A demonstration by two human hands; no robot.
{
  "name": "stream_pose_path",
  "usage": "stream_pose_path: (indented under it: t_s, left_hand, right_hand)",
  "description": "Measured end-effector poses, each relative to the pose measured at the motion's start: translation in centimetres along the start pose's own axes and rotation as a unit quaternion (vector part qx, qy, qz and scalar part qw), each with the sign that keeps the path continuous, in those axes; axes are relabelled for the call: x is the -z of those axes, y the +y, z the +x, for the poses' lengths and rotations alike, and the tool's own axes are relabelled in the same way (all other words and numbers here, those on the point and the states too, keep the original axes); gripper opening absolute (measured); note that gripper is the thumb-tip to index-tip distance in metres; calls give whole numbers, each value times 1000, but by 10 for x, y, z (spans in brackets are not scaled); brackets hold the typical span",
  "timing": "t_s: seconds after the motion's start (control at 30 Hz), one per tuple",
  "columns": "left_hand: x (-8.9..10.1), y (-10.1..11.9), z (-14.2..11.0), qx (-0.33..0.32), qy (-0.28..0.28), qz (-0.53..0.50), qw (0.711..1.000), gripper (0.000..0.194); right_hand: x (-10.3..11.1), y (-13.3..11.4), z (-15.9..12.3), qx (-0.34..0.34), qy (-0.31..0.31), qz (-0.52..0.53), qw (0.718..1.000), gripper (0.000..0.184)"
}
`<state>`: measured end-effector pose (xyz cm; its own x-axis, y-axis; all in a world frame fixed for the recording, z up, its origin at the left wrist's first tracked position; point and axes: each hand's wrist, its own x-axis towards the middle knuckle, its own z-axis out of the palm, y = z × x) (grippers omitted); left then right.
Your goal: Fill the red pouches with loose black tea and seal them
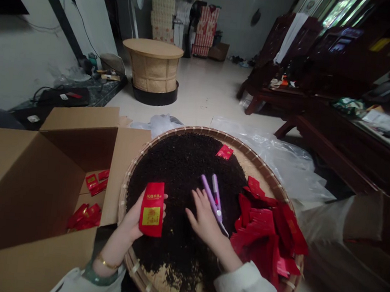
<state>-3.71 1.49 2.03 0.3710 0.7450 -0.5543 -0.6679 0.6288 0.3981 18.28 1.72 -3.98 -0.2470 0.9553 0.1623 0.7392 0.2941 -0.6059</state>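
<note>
My left hand grips a red packet with gold print, held upright over the left side of a round bamboo tray. Dark loose tea leaves cover most of the tray. My right hand is over the leaves with its fingers spread, holding nothing. Just beside its fingers lies a purple hand sealer with a white cord, its two arms apart. A pile of flat red packets fills the tray's right side. One small red packet lies on the leaves near the far rim.
An open cardboard box stands against the tray's left side, with several filled red packets inside. Clear plastic sheeting lies behind the tray. Dark wooden furniture stands to the right, a round wooden-topped table farther back.
</note>
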Motion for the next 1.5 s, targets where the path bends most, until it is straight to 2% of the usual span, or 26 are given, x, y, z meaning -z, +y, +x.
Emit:
stream_pose_path:
  t_s: [0.1,0.17,0.23,0.37,0.5,0.6,0.7,0.83,0.97,1.1,1.17,1.23,1.33,1.5]
  left_hand:
    - [-1,1,-1,-21,3,0,1000,53]
    - [-2,2,-2,-30,10,8,999,52]
    - [-2,2,-2,-41,21,15,999,51]
    - [-1,2,-1,-52,21,-1,998,52]
    - [5,1,2,-67,7,-4,998,47]
    - [11,1,4,-75,3,4,997,44]
    - [13,1,4,-80,-5,7,997,44]
    - [8,0,2,-60,-7,-7,998,50]
    - [2,1,-2,-50,-19,-1,999,49]
    - [0,2,-4,-52,-25,11,998,47]
    - [1,1,-4,-53,-27,20,998,47]
    - [3,-1,-3,-64,-29,33,997,47]
    - [9,-8,0,-85,-18,65,994,49]
    - [24,-25,5,-137,20,125,982,58]
  right_hand:
    - [5,4,16,-16,-8,-57,998,74]
    - [2,-5,26,-9,-33,-97,995,86]
    - [-6,-20,32,21,-56,-137,989,90]
    - [-21,-46,29,119,-90,-153,977,77]
    - [-27,-57,12,183,-156,-140,960,60]
    - [-32,-61,0,238,-179,-126,946,60]
    - [-41,-63,-5,280,-174,-123,936,60]
    - [-46,-53,7,250,-132,-152,947,45]
    - [-34,-35,30,180,-19,-169,969,30]
    - [-19,-25,42,87,75,-166,979,31]
    - [-17,-25,41,81,60,-160,982,42]
    - [-17,-24,37,113,16,-161,980,50]
    - [-18,-21,33,137,-10,-168,976,38]
    - [-8,-16,38,110,29,-112,987,25]
